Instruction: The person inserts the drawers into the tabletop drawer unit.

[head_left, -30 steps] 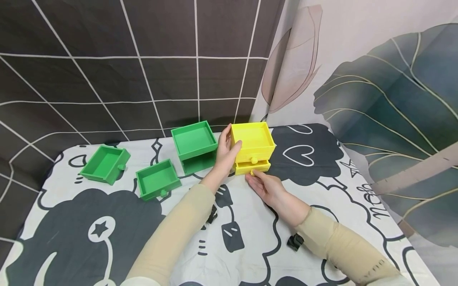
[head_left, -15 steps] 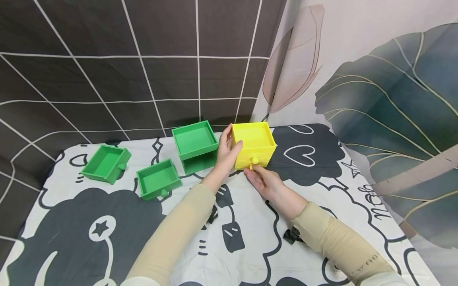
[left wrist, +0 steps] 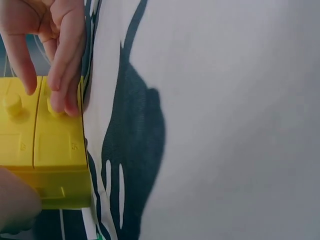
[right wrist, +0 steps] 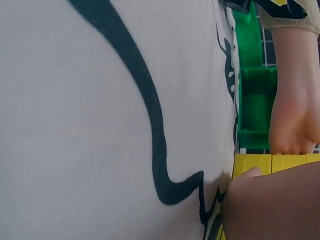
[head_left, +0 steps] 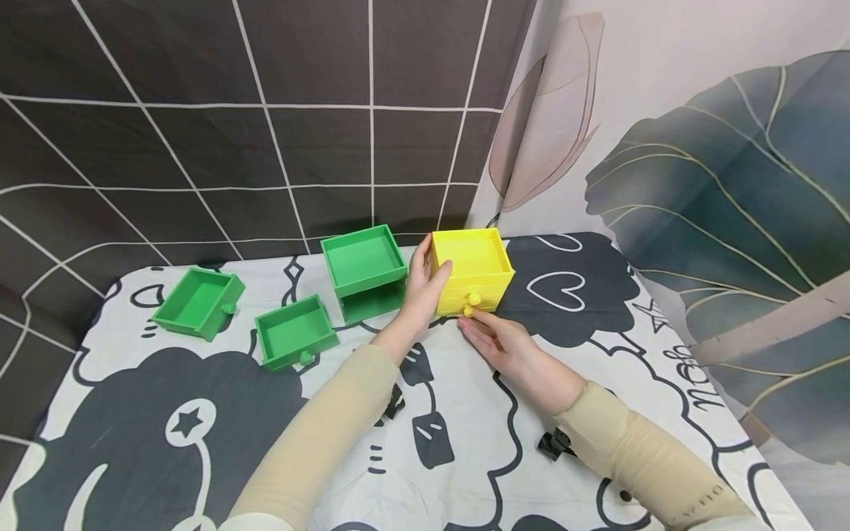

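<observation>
A yellow two-drawer box (head_left: 473, 258) stands upright at the back of the cloth, both drawers flush with its front. Its left side is held by my left hand (head_left: 421, 291), the thumb toward the front corner. At the lower drawer's knob (head_left: 468, 311) is my right hand (head_left: 501, 343), fingers fairly straight; in the left wrist view these fingertips (left wrist: 59, 102) partly cover that knob. The upper knob (left wrist: 12, 104) shows free. A green box frame (head_left: 365, 269) with an open front stands just left of my left hand.
Two loose green drawers lie to the left, one drawer (head_left: 201, 302) farther off and another drawer (head_left: 295, 332) nearer the green frame. A patterned black-and-white cloth (head_left: 345, 472) covers the surface. A dark gridded curtain (head_left: 312, 147) hangs behind.
The lower yellow drawer, partly pulled out a second ago, has slid in flush with the front. My right hand moved forward with it, then shifted slightly to the right. My left hand stayed on the box.
</observation>
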{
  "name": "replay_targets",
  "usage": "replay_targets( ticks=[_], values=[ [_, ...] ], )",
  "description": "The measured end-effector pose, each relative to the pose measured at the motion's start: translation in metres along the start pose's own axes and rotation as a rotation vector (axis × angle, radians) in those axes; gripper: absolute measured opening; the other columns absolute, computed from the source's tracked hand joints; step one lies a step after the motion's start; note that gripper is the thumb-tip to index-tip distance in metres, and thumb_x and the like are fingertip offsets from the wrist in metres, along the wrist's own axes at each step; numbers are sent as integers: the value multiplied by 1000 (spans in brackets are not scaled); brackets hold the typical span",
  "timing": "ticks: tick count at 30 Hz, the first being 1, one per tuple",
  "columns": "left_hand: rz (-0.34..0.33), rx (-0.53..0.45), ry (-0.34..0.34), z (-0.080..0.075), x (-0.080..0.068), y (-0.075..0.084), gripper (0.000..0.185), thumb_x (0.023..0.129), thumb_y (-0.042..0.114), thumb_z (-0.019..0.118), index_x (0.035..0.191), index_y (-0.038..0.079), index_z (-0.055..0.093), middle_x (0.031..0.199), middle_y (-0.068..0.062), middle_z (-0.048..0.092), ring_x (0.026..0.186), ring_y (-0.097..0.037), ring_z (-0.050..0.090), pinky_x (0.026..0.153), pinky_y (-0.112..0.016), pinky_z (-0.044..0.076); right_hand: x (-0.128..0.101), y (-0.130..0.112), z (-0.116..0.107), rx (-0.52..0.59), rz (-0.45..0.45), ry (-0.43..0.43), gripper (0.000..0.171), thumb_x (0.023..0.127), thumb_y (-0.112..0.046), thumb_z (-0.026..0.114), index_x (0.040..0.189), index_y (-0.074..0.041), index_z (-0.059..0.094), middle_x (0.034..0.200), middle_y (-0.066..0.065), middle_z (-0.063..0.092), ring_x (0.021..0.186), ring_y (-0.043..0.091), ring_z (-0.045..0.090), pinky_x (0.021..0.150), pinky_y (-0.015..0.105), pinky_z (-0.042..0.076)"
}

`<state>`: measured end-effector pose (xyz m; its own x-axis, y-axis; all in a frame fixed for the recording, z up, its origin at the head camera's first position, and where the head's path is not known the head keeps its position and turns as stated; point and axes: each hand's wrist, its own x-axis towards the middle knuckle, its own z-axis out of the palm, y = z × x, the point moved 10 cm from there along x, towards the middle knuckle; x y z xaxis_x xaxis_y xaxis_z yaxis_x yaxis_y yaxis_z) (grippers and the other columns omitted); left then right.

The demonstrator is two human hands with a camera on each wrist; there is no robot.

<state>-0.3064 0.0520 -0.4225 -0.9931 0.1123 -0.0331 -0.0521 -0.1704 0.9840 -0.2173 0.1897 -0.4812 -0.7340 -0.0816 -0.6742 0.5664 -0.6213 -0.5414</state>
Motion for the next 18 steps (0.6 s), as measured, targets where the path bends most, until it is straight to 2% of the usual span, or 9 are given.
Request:
replay_targets(
  ticks=[5,10,18],
  values=[
    [-50,-29,-8,0,-8,-5,73,109,22,60,169,17,20,178,-3,22,166,-20,21,137,-37,26,-10,-3,-3,-16,8,-9,13,108,-4,57,111,1,69,96,12,80,92,16,80,110,27,59],
    [-69,-38,-43,-3,-18,-8,75,108,17,61,169,12,18,178,-7,22,165,-25,23,137,-40,28,-22,-9,-1,-44,-5,-44,21,109,-4,57,100,-1,75,96,11,82,92,14,80,100,23,63],
    [-70,13,-148,-12,-44,-8,73,108,12,62,168,7,21,177,-11,24,165,-28,23,137,-42,26,-40,-23,10,-122,-41,-117,19,110,-5,53,108,-2,72,98,8,82,95,12,80,97,20,64]
  ],
)
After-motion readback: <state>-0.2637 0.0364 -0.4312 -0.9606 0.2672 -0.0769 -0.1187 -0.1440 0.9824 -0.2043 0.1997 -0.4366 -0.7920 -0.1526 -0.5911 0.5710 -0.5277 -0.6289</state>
